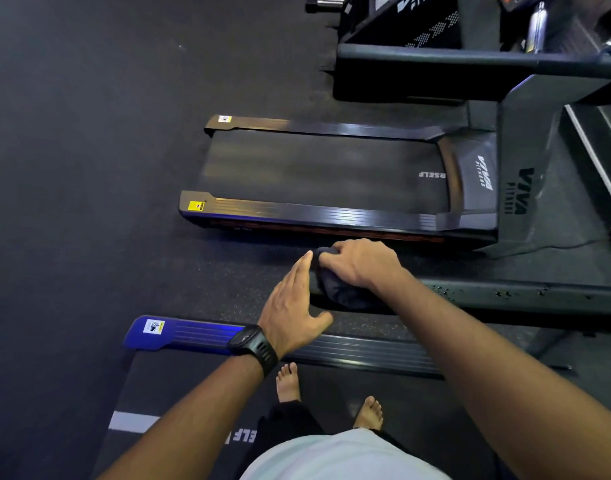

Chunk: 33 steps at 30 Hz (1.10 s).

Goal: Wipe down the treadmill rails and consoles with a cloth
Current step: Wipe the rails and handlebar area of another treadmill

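Dark cloth [335,291] sits bunched over the tip of the treadmill's side handrail [505,293], and the right hand [363,265] has its grip curled tight round it, so this reads as the rail-wiping step. Left hand [292,299], black wristwatch [254,348] on, is flat and wide, fingers straight, just beside the cloth; contact, can't call it. Next move, I'd say: a firm drag along the rail's speckled length. The neighbouring treadmill [325,174] waits beyond.

free: floor strip [207,271] beside handrail [522,292] | blocked beyond: neighbouring treadmill [314,174]
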{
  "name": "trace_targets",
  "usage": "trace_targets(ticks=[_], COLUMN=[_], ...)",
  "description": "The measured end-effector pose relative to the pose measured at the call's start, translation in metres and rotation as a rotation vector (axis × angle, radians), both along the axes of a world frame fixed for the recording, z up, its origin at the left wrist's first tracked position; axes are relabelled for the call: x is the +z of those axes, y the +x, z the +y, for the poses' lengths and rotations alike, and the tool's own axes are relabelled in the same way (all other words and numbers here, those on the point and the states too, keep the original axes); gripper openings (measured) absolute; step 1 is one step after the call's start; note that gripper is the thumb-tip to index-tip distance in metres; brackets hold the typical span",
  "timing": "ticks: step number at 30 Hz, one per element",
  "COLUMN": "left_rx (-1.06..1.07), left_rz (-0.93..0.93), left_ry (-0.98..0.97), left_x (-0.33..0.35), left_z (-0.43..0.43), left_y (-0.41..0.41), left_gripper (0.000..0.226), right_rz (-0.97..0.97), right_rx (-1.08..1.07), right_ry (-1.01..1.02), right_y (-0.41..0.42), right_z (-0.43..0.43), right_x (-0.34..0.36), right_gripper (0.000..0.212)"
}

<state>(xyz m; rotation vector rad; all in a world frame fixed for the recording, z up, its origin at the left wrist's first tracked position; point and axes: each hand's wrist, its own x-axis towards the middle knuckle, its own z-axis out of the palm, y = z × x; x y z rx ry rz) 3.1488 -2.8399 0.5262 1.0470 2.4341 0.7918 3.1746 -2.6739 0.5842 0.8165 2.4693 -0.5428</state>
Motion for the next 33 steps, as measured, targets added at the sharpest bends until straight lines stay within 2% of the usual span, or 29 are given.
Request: trace_targets(ticks=[2, 3, 6, 8, 11, 15, 16, 19, 20, 21, 24, 25, 26, 28, 30, 31, 33], left_rx=[-0.012, -0.014, -0.008, 0.0, 0.019, -0.012, -0.022, -0.032, -0.03, -0.029, -0.032, -0.035, -0.041, -0.052, -0.049, -0.046, -0.05], left_rz=[0.0, -0.008, -0.041, -0.05, -0.056, -0.026, -0.017, 0.01, 0.023, 0.039, 0.048, 0.05, 0.055, 0.067, 0.072, 0.075, 0.073], left_ry=[-0.005, -0.008, 0.006, 0.033, 0.03, 0.006, -0.011, -0.024, -0.026, -0.026, -0.042, -0.05, -0.053, -0.05, -0.043, -0.04, -0.035], left_x=[0.001, 0.001, -0.002, -0.007, -0.006, -0.002, -0.001, -0.003, -0.003, -0.003, 0.001, 0.002, 0.002, 0.001, -0.001, -0.001, -0.001], left_z=[0.0, 0.0, -0.001, -0.001, -0.002, -0.001, -0.002, -0.006, -0.006, -0.005, -0.003, -0.003, -0.004, -0.005, -0.005, -0.004, -0.003], left_y=[0.0, 0.0, -0.002, -0.003, -0.002, -0.001, 0.0, 0.0, -0.001, -0.002, -0.001, 0.0, 0.0, -0.001, -0.002, -0.003, -0.002], left_gripper=[0.104, 0.104, 0.107, 0.109, 0.108, 0.107, 0.106, 0.102, 0.1, 0.099, 0.096, 0.096, 0.097, 0.098, 0.101, 0.102, 0.101], right_rz=[-0.041, 0.001, 0.262, 0.373, 0.314, 0.105, 0.102, 0.256, 0.273, 0.243, -0.008, -0.04, -0.027, 0.131, 0.265, 0.302, 0.286], right_rx=[-0.102, -0.114, 0.03, 0.14, 0.171, -0.057, -0.068, 0.09, 0.107, 0.084, -0.051, -0.078, -0.091, -0.048, 0.097, 0.14, 0.099], right_ry=[-0.004, 0.035, 0.313, 0.424, 0.34, 0.075, 0.094, 0.355, 0.343, 0.287, 0.034, 0.019, 0.039, 0.161, 0.343, 0.354, 0.252], right_y=[-0.008, -0.004, 0.034, 0.052, 0.035, 0.0, 0.005, 0.043, 0.046, 0.039, -0.001, -0.006, -0.004, 0.013, 0.041, 0.047, 0.037], right_z=[0.001, -0.002, -0.032, -0.046, -0.038, -0.011, -0.014, -0.038, -0.036, -0.028, 0.002, 0.006, 0.002, -0.012, -0.033, -0.036, -0.022], right_x=[-0.001, -0.004, -0.01, -0.016, -0.014, -0.003, -0.002, 0.003, 0.002, 0.001, 0.001, -0.002, -0.003, -0.006, -0.003, -0.003, -0.004], right_gripper=[0.055, 0.053, 0.049, 0.053, 0.051, 0.051, 0.049, 0.043, 0.043, 0.045, 0.058, 0.06, 0.059, 0.053, 0.051, 0.05, 0.047])
